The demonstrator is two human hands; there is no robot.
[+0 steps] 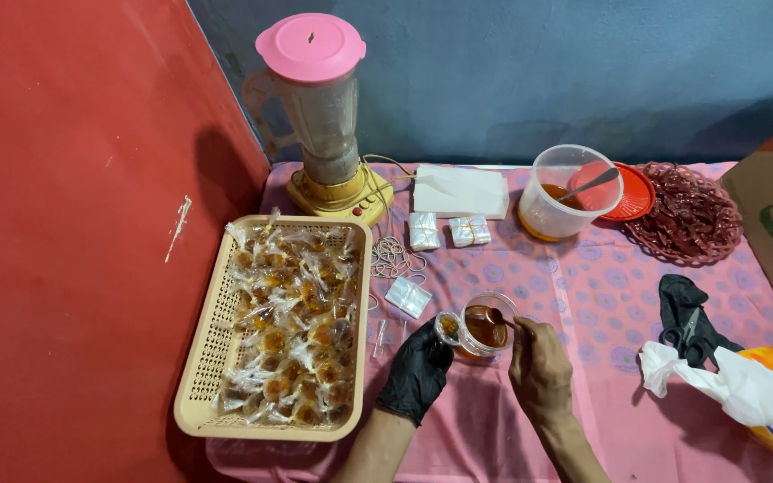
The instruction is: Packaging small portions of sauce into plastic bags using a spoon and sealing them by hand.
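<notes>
- Right hand (540, 365): bare, grip closed on a spoon (496, 316) whose bowl dips into the brown paste of a small clear cup (487, 326).
- Left hand (416, 371): black-gloved, grip pinching a small clear bag (447, 327) at the cup's left rim.
- Just left of the gloved hand: beige basket (206, 358) heaped with filled bags.
- Beyond both hands on the desk (601, 295): rubber bands (393, 258), bag bundles (446, 231), blender (324, 116), tub (570, 192).
- Right of the bare hand: scissors (691, 326).

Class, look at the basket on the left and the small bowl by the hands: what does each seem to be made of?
The basket looks like matte beige moulded plastic, judging by its regular lattice of holes. The small bowl seems clear glass or clear plastic: the brown paste shows through its wall.
</notes>
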